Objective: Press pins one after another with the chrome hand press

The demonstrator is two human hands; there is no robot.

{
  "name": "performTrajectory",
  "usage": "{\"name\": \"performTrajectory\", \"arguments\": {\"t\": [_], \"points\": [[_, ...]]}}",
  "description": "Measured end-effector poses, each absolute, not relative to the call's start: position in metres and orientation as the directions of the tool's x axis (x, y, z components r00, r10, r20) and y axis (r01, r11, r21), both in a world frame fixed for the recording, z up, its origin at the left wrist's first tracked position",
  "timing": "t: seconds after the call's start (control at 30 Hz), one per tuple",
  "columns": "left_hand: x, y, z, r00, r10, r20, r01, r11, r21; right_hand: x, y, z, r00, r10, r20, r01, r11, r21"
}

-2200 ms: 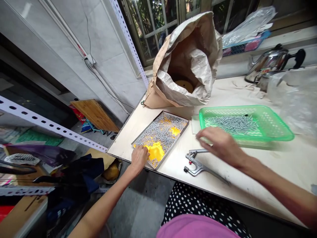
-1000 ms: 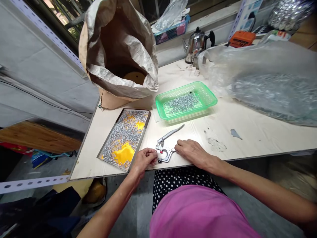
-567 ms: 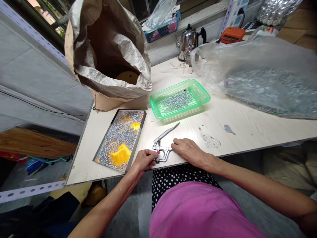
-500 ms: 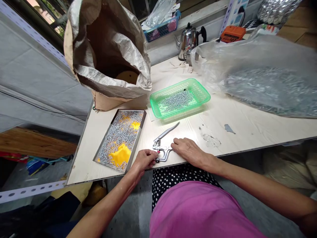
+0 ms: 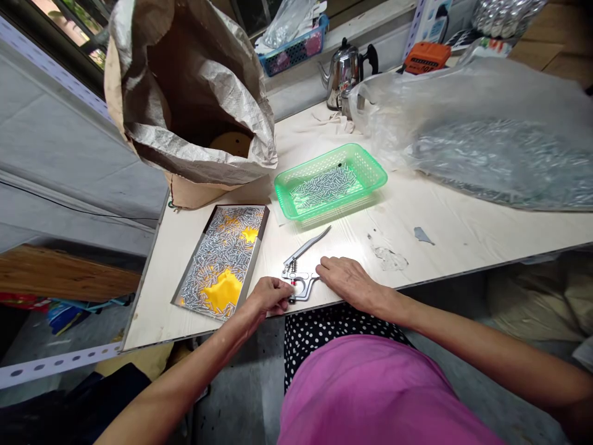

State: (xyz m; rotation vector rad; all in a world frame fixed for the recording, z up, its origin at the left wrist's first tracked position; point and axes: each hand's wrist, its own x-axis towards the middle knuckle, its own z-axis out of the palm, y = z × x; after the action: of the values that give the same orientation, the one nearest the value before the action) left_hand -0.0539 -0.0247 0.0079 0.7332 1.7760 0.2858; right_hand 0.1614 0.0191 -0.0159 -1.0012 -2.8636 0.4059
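Note:
A pair of silver snap-fastener pliers (image 5: 303, 285) lies at the table's front edge, its upper lever raised away to the right and a spring and a red part near the jaw. My left hand (image 5: 271, 295) is closed in a pinch right at the jaw; whatever lies between the fingertips is too small to make out. My right hand (image 5: 347, 281) rests palm down with curled fingers on the right end of the pliers' frame. Left of the pliers is a shallow tray (image 5: 254, 272) of small metal pins on yellow material. Behind stands a green basket (image 5: 331, 207) holding similar pins.
A large open woven sack (image 5: 199, 161) stands at the back left. On the right, a clear plastic bag (image 5: 500, 154) full of metal pieces covers much of the table (image 5: 445, 256). A steel kettle (image 5: 343, 74) and an orange box (image 5: 425, 57) are at the back.
The whole view has shifted slightly, so things appear a little further left. Both hands keep their places at the pliers, with no clear change in grip.

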Motion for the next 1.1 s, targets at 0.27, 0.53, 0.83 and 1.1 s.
{"name": "performTrajectory", "arguments": {"t": [0.27, 0.53, 0.83, 1.1], "points": [[-0.052, -0.026, 0.009, -0.166, 0.581, -0.797, 0.354, 0.789, 0.502, 0.169, 0.031, -0.015, -0.803, 0.594, 0.049, 0.546, 0.766, -0.339], [-0.047, -0.031, 0.010, -0.197, 0.600, -0.775, 0.379, 0.776, 0.504, 0.171, 0.069, -0.017, -0.822, 0.568, -0.036, 0.550, 0.776, -0.308], [-0.043, -0.034, 0.013, -0.229, 0.595, -0.771, 0.362, 0.787, 0.500, 0.171, 0.081, -0.015, -0.848, 0.529, -0.025, 0.516, 0.815, -0.262], [-0.040, -0.038, 0.012, -0.245, 0.571, -0.784, 0.334, 0.808, 0.484, 0.169, 0.072, -0.010, -0.839, 0.544, -0.002, 0.534, 0.822, -0.196]]}}
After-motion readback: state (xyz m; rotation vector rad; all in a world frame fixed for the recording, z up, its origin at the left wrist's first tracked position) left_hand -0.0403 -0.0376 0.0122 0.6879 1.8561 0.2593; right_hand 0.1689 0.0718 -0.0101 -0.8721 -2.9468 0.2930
